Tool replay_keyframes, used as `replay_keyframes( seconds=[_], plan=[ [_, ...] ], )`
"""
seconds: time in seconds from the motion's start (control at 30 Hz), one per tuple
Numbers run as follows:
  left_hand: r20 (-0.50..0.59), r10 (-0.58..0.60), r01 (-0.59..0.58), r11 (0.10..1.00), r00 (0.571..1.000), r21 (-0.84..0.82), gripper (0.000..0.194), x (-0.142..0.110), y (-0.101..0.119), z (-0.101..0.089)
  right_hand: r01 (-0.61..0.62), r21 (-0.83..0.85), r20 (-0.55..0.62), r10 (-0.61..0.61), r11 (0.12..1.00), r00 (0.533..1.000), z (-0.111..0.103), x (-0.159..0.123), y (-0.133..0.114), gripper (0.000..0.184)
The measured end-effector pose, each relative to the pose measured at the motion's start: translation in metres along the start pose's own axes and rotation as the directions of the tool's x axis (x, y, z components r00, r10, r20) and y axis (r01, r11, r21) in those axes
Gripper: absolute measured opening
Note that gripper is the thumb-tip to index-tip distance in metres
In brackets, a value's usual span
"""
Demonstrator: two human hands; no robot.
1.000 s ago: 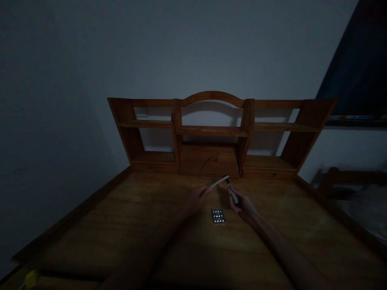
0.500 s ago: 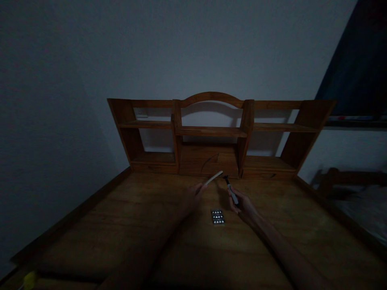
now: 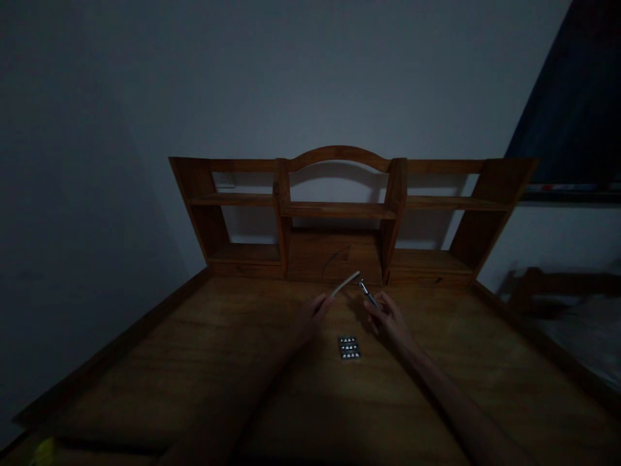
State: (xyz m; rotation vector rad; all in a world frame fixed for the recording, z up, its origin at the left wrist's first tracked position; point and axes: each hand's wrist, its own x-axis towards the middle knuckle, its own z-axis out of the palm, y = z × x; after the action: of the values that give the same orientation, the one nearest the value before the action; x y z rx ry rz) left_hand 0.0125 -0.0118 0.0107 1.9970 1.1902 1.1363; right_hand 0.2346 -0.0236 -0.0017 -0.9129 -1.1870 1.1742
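The room is dim. My left hand (image 3: 313,315) is closed around one end of a pale, slim strip (image 3: 345,283) that slants up to the right. My right hand (image 3: 388,318) is closed on a thin dark tool (image 3: 367,292) whose tip meets the strip's far end, a little above the wooden desk (image 3: 242,362). Between my hands, flat on the desk, lies a small dark card with rows of pale marks (image 3: 349,347). I cannot make out what the tool is.
A wooden shelf unit (image 3: 339,210) with an arched top stands at the back of the desk against a plain wall. A raised wooden edge (image 3: 111,349) runs along the left side. Something yellow (image 3: 43,448) shows at the bottom left corner. Blurred furniture (image 3: 557,291) lies to the right.
My right hand has risen and moved slightly left, tilting the tool so its tip touches the strip's end. The left hand and strip have barely shifted.
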Motion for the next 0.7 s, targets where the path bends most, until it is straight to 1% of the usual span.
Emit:
replay_keyframes(
  seconds=[0.1,0.17,0.27,0.37,0.5,0.6,0.7],
  plan=[
    [0.028,-0.014,0.014,1.000,1.000,0.015,0.042,0.0010,-0.0022,0.0013,0.029,-0.071,-0.025,-0.031,0.997,0.999,-0.0016,0.0008,-0.0015,0.035],
    [0.018,-0.037,0.036,0.999,0.999,0.029,0.043,0.0024,-0.0046,0.0017,0.056,-0.110,-0.049,-0.062,0.992,0.997,-0.0032,0.0016,-0.0027,0.035],
    [0.002,-0.056,0.056,0.998,0.998,0.040,0.044,0.0040,-0.0069,0.0005,0.048,-0.115,-0.071,-0.057,0.992,0.996,-0.0054,0.0028,-0.0027,0.034],
    [0.014,-0.034,0.033,0.999,0.999,0.021,0.043,0.0034,-0.0065,-0.0002,0.056,-0.114,-0.096,-0.067,0.992,0.993,-0.0062,0.0033,-0.0013,0.036],
    [0.036,-0.014,0.014,1.000,0.999,0.011,0.043,0.0024,-0.0056,0.0017,0.066,-0.100,-0.062,-0.072,0.993,0.995,-0.0063,0.0025,-0.0024,0.033],
    [-0.002,-0.031,0.031,0.999,1.000,0.026,0.043,0.0032,-0.0069,0.0019,0.049,-0.077,-0.043,-0.052,0.996,0.998,-0.0059,0.0014,-0.0048,0.033],
    [-0.035,-0.016,0.017,0.999,0.999,0.037,0.041,0.0034,-0.0072,0.0010,0.046,-0.064,-0.023,-0.047,0.997,0.999,-0.0044,0.0003,-0.0066,0.030]
  ],
)
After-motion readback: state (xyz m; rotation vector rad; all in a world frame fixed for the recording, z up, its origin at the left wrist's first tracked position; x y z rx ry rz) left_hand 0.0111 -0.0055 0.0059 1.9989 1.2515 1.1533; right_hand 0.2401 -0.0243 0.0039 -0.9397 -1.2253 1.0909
